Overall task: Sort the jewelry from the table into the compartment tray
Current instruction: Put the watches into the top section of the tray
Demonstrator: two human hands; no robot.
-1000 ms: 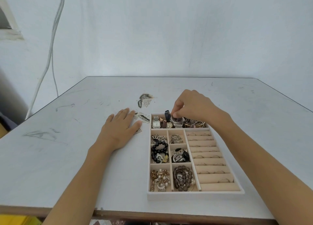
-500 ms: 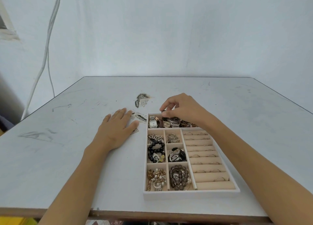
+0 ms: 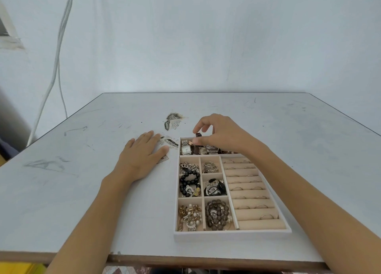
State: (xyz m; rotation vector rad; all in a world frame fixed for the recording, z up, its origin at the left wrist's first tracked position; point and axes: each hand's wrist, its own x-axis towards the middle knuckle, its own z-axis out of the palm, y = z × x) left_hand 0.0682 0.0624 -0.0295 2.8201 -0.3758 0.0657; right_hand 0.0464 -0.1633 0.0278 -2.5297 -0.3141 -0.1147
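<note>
Pinching a dark watch strap (image 3: 198, 138) upright, the right hand (image 3: 220, 133) hovers with the tray (image 3: 226, 235) directly beneath it; the left hand (image 3: 142, 156) lies flat on the tabletop (image 3: 82, 191).

Right end of tray's (image 3: 233, 235) top compartment behind the right hand (image 3: 221, 134); table's (image 3: 288, 129) near corners out of frame

Place: a plain indoor room used as a simple work spot; whether it is a home or a workshop cannot be told.
Wall (image 3: 206, 36): bare, pale and painted, filling the upper half of the frame.
Cables (image 3: 59, 52): white, hanging loose down the wall at upper left.
Window frame (image 3: 8, 32): one corner at the far left edge.
Bench (image 3: 82, 191): white top, scuffed, with a chipped patch (image 3: 173, 121) near centre.
</note>
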